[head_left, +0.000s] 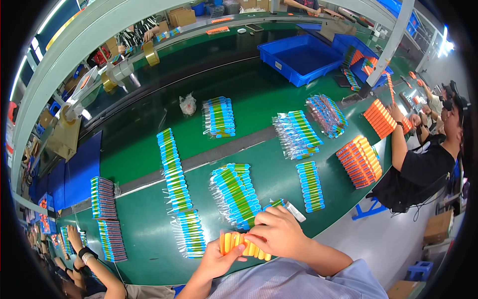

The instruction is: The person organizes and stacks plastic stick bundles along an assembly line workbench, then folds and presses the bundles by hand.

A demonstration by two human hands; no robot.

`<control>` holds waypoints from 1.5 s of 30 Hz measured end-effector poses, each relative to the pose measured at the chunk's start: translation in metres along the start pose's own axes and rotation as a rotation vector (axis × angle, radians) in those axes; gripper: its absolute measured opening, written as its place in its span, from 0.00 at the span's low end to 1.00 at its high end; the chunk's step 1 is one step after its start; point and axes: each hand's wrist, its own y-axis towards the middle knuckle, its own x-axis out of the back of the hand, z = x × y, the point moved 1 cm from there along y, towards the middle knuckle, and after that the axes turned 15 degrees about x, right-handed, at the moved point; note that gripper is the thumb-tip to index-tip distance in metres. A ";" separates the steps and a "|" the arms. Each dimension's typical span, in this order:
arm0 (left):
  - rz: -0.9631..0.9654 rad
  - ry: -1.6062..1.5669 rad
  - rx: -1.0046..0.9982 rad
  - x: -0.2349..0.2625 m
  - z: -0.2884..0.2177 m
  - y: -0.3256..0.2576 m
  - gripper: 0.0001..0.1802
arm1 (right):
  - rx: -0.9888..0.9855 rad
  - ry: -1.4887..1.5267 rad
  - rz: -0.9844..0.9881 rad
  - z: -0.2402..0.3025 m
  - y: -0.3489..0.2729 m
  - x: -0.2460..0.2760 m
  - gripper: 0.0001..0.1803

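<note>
Close to my body, a row of slim orange-yellow pieces with rounded ends [259, 252] is held above the table edge. My left hand [219, 259] grips its left end, thumb across the front. My right hand [280, 230] is bent over the row from the right, its fingertips against it. What the pieces are, I cannot make out. Just beyond my hands lies a pile of blue-and-green slim pieces in clear wrapping [236, 194]. A small white strip [295, 211] sticks out beside my right hand, next to a partly hidden blue-and-green bundle [274, 204].
More blue-and-green rows [174, 169] lie on the green table [144, 239]. To the right stands an orange stack [359, 162]; beyond the belt edge sits a blue tray [298, 60]. A co-worker [423, 159] works at right, another person's arm [99, 271] at left.
</note>
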 end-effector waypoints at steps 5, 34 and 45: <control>-0.087 -0.045 -0.020 -0.007 0.003 0.002 0.14 | 0.052 -0.253 0.070 0.005 -0.002 -0.005 0.06; -0.418 0.094 -0.370 -0.004 0.002 0.000 0.06 | 0.188 -0.266 -0.201 0.034 -0.002 -0.033 0.12; -0.499 0.192 -0.432 -0.002 0.003 0.002 0.11 | 0.159 -0.078 -0.138 0.030 -0.001 -0.034 0.12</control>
